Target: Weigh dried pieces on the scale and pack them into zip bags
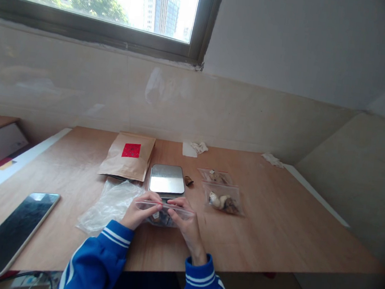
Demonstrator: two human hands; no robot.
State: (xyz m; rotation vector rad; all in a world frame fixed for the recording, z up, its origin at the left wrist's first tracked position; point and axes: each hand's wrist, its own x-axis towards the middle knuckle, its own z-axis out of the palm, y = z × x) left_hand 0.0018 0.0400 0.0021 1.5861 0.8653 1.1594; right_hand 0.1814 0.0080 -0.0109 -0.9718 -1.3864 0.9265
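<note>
A small clear zip bag point(164, 213) with brown and pale pieces inside is held just above the wooden table point(273, 228), in front of a small metal scale point(167, 178). My left hand point(143, 214) pinches the bag's top strip at its left end. My right hand point(185, 222) pinches the same strip at its right end. Both hands have their fingers pressed together on the bag, and blue sleeves with white stripes cover both wrists.
A brown paper pouch point(128, 156) with a red label lies behind the scale. Empty clear bags point(111, 205) lie to the left, two filled zip bags point(222, 201) to the right. A tablet point(8, 232) rests at the front left. Crumpled paper point(199, 147) sits by the wall.
</note>
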